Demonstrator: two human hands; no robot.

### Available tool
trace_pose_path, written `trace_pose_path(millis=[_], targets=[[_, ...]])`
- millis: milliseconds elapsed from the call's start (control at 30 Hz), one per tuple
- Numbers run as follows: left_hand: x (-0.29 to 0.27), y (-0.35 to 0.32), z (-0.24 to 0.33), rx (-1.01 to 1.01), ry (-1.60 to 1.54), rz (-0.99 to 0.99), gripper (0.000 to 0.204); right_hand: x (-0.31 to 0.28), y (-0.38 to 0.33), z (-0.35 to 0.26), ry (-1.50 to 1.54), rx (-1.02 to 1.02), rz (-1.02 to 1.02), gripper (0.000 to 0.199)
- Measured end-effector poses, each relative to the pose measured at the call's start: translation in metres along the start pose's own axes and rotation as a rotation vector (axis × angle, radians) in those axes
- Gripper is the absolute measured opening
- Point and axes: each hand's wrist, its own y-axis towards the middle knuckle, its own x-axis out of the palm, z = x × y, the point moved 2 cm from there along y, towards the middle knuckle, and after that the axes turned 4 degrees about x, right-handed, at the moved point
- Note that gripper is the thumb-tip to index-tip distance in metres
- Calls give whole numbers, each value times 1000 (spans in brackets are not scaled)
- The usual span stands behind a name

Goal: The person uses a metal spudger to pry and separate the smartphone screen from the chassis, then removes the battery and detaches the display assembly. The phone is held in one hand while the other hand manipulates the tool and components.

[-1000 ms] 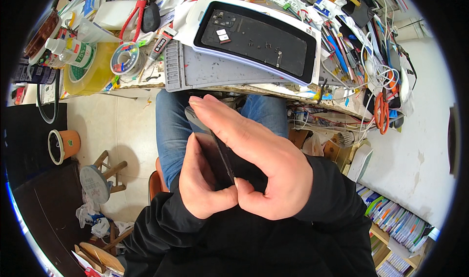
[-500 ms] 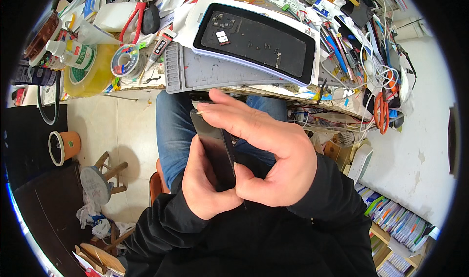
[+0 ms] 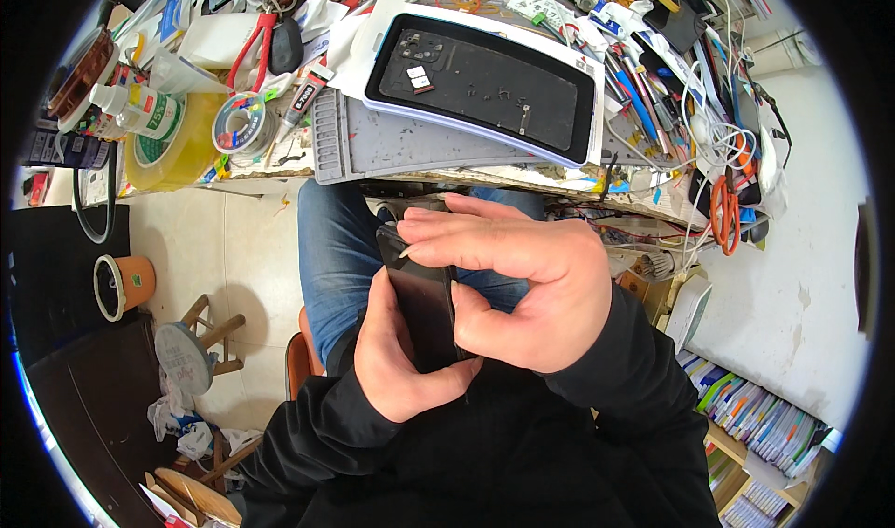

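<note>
Head | 1 dark slab [image 3: 424, 315] | left hand [image 3: 393, 371] curled round it | right hand [image 3: 545, 286] half-curled, touching it

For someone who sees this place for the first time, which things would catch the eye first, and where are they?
Probably first the left hand, holding a dark flat device above the lap, with the right hand curved over it. Next, a lavender-edged black tray, on the bench beyond the hands, partly over a grey mat. An orange bucket stands out at the picture's left.
</note>
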Motion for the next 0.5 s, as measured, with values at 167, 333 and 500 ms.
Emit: trace_pose_path(millis=[167, 333, 500], targets=[[-1, -4, -7, -65, -25, -41, 95, -1, -1, 8, 43, 64, 38, 31], [-5, -3, -15, -28, 48, -46, 98, 0, -2, 12, 33, 116, 29, 23], [-14, -1, 2, -64, -241, -22, 118, -6, -7, -5, 43, 86, 86, 35]])
